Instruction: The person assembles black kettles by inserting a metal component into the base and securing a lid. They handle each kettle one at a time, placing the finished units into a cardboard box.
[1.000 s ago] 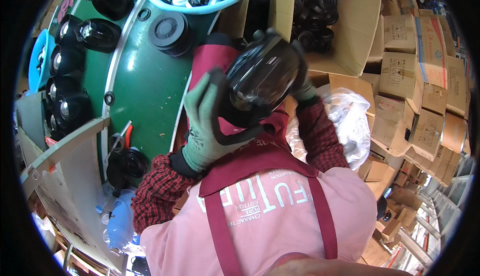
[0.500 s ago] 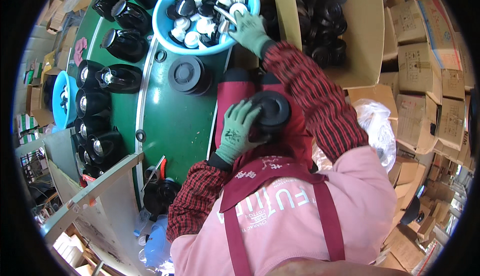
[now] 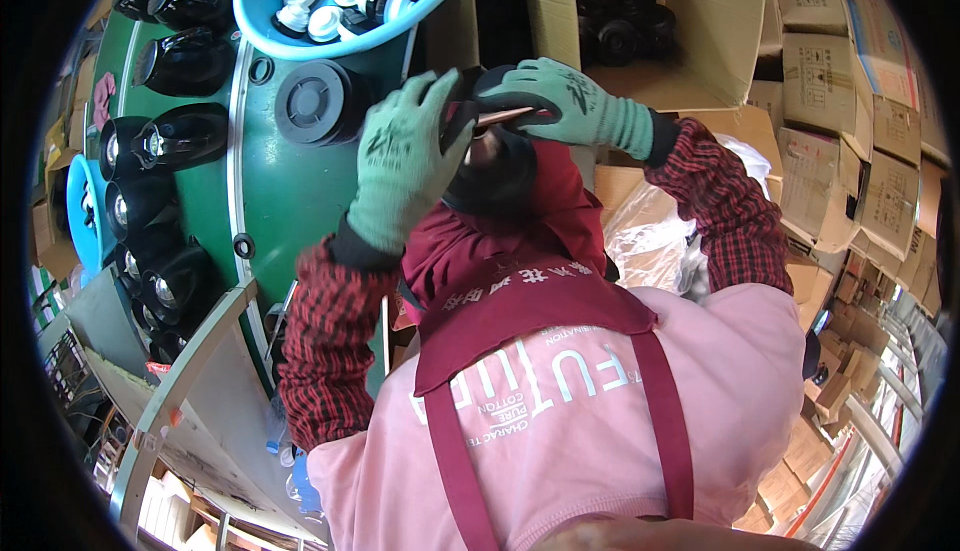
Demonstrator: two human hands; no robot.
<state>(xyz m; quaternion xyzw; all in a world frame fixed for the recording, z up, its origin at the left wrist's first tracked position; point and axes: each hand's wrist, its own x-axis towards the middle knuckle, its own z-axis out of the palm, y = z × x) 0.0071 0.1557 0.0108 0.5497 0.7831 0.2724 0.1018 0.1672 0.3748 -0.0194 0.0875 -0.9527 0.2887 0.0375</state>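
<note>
My left hand point(image 3: 405, 156), in a green glove, is closed with fingers and thumb round the edge of a black round part point(image 3: 480, 189) above my lap. My right hand point(image 3: 575, 106), gloved alike, reaches in from the other side, its fingers bent over a thin, shiny, pale metal tool point(image 3: 507, 115). The tool lies across the top of the black part, between the two hands. Its exact kind is hidden by the fingers. Much of the black part is covered by the hands.
A blue basin point(image 3: 350, 48) of white and black caps stands on the green table point(image 3: 300, 176). Nearby sit stacked black discs point(image 3: 312, 101) and black glossy housings point(image 3: 185, 61). An open carton point(image 3: 715, 26) with black parts stands at right, stacked boxes point(image 3: 825, 76) beyond.
My right hand has left the basin with the metal tool and come to the black part. My left hand has shifted up and left with the part, which is now tilted. The view has shifted.
</note>
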